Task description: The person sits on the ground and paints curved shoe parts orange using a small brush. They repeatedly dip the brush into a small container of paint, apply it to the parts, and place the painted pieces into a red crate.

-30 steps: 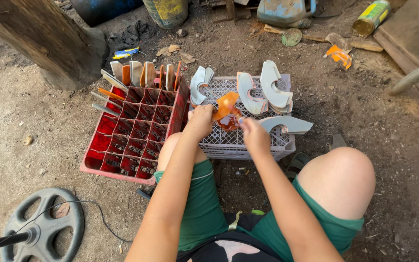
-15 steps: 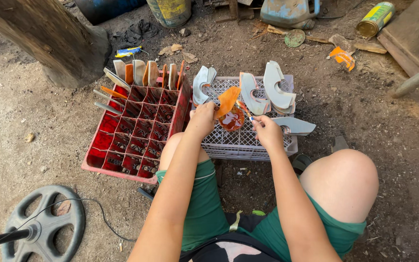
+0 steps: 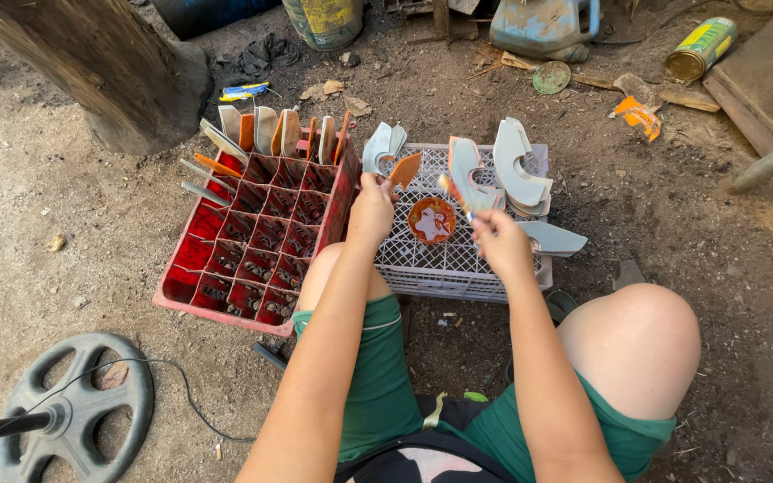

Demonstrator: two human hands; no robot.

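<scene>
Two hands closed mid-frame over white crate (image 3: pixel 422 264): left hand (image 3: pixel 370 213) pinching orange-painted piece (image 3: pixel 404 168), right hand (image 3: pixel 499 243) gripping brush (image 3: pixel 454 192); paint lid (image 3: pixel 431 219) likely tipped by elbow.

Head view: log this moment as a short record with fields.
Left hand: left hand holds an orange-coated flat piece
Right hand: right hand holds a thin brush-like tool
Between hands: round orange tin on the white crate
Beside: red divided crate with pieces upright along its far edge
Stack: curved grey pieces on white crate
</scene>
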